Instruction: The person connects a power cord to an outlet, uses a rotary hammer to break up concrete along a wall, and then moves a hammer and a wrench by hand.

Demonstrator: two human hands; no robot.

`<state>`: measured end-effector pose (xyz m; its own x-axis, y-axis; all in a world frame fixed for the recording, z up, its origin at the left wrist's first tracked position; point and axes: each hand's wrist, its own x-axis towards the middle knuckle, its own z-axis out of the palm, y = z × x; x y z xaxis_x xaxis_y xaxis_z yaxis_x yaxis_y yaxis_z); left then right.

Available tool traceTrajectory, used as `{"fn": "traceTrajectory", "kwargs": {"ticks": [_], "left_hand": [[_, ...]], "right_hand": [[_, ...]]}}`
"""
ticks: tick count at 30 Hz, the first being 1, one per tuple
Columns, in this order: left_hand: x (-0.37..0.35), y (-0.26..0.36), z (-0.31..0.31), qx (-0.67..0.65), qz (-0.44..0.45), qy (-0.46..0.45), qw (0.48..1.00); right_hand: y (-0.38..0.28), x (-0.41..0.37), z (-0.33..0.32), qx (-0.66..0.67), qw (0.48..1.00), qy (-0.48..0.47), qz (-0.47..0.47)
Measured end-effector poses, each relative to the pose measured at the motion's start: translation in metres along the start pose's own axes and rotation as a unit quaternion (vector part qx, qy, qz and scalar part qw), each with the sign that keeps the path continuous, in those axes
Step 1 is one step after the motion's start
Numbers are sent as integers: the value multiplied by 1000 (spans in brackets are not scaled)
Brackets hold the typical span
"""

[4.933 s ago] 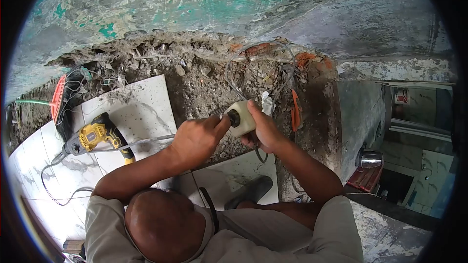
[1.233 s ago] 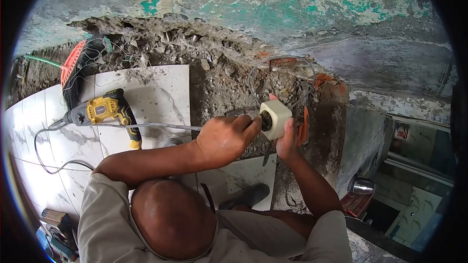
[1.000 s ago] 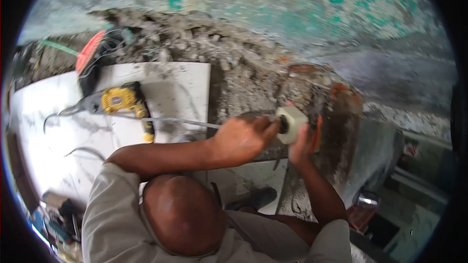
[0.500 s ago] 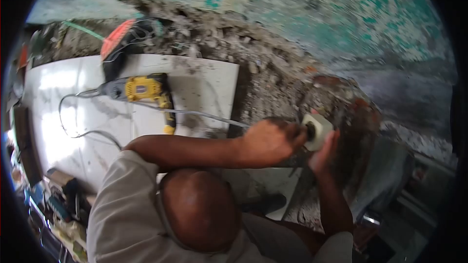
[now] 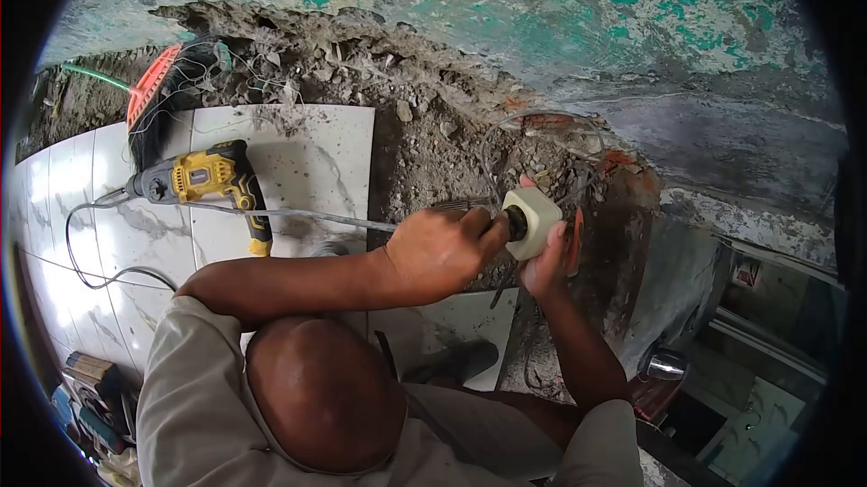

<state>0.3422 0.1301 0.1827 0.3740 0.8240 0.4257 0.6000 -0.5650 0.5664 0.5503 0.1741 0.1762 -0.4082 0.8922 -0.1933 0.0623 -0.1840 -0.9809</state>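
My left hand (image 5: 438,254) is closed, its fingers pinching a round black plug (image 5: 516,223) at the face of a cream-coloured socket box (image 5: 535,221). From the other side, my right hand (image 5: 545,263) grips the box, thumb on its near edge and a fingertip at the far corner. The plug sits against the box; its pins are hidden. A grey cable (image 5: 334,218) runs from near my left hand across the tiles and over the handle of a yellow and black power drill (image 5: 206,175). Below my right thumb lies an orange-handled tool (image 5: 575,238).
Rubble (image 5: 424,157) lines the base of a peeling green and grey wall (image 5: 542,26). A broom with an orange head (image 5: 153,85) rests by the white tiles (image 5: 312,148). Tools and boxes (image 5: 95,388) crowd the lower left. A bent head (image 5: 325,397) fills the bottom foreground.
The view has shifted, so the drill, broom and both hands appear farther left. Both hands keep hold of the plug and socket box, and the picture is sharper.
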Motion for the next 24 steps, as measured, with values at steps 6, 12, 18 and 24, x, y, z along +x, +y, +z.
{"fn": "traceTrajectory", "kwargs": {"ticks": [6,12,18,24], "left_hand": [[4,0,-6,18,9,8,1000],[7,5,-6,75,35,36,996],[7,7,-4,76,12,27,997],[9,9,-5,78,47,36,995]], "right_hand": [[-4,1,4,-13,1000,0,2],[-4,1,6,38,999,15,31],[-1,-2,6,28,999,34,30],[4,-2,0,132,991,2,15]]}}
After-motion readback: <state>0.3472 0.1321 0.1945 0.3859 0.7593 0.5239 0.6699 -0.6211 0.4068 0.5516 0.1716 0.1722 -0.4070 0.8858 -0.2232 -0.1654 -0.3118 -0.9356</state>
